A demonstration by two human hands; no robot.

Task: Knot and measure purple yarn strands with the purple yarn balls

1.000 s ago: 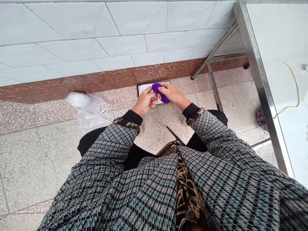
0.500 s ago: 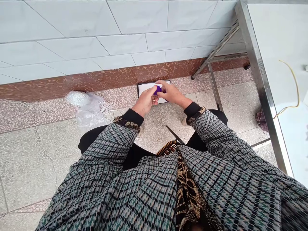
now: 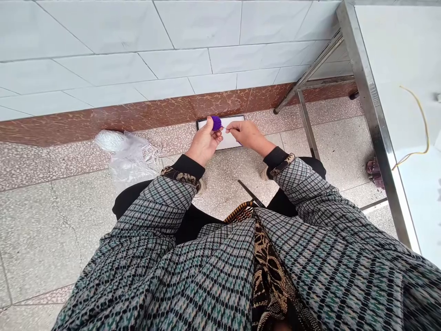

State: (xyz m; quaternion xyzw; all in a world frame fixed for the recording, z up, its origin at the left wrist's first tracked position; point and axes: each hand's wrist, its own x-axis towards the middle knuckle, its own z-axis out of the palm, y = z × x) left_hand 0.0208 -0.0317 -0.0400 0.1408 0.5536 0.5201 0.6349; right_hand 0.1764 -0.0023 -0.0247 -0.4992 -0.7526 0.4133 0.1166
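Observation:
My left hand (image 3: pixel 204 141) is closed around a small ball of purple yarn (image 3: pixel 216 123), the thumb on its near side. A short strand of yarn (image 3: pixel 223 128) runs from the ball to my right hand (image 3: pixel 248 135), whose thumb and fingertips pinch it. Below both hands a white board with a dark frame (image 3: pixel 231 141) lies on the floor against the wall. A bit of purple shows under my right hand, at the board's edge.
To the left, a clear plastic bag (image 3: pixel 129 158) with white cord (image 3: pixel 149 151) lies on the floor. A metal-framed table (image 3: pixel 370 99) stands at the right, a yellow wire (image 3: pixel 426 131) on it. The tiled wall (image 3: pixel 186 27) rises ahead. A woven seat edge (image 3: pixel 239 212) shows beneath me.
My hands have moved apart. The ball now sits in the left hand, shifted left, and my right hand has come off it, holding a strand stretched between them.

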